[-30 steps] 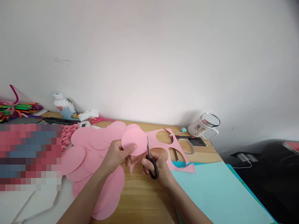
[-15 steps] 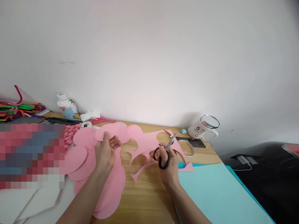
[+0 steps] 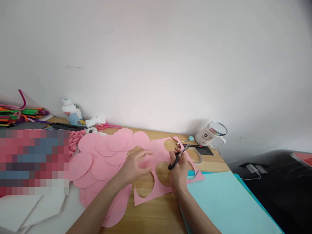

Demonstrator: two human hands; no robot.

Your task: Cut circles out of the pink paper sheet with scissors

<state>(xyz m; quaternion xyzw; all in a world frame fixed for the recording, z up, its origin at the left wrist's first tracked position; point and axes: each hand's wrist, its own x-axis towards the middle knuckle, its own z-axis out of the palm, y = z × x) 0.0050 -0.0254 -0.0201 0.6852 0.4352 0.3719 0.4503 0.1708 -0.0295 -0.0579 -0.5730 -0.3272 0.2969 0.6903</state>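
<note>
My left hand [image 3: 137,165] hovers with curved fingers apart over the left side of a cut-out pink sheet [image 3: 158,148]. It is slightly blurred, and nothing shows between its fingers. Rounded holes run through the sheet. Scissors with black handles [image 3: 174,162] are in my right hand [image 3: 180,170], blades pointing up and to the right. That hand is above the right part of the sheet, covering some of it. Overlapping pink paper circles [image 3: 104,169] lie in a pile to the left, partly hidden by my left forearm.
A white mug [image 3: 208,136] stands at the back right, near a roll of tape [image 3: 198,156] and a pen [image 3: 192,145]. Light blue sheets [image 3: 219,195] lie at the right. Behind the pile are pink scissors [image 3: 109,126], crumpled tissue [image 3: 95,121] and a white bottle [image 3: 72,112].
My left hand has left a circle on the pile and moved right to the cut-out sheet. The sheet now lies more spread out toward me. The scissors have turned in my right hand.
</note>
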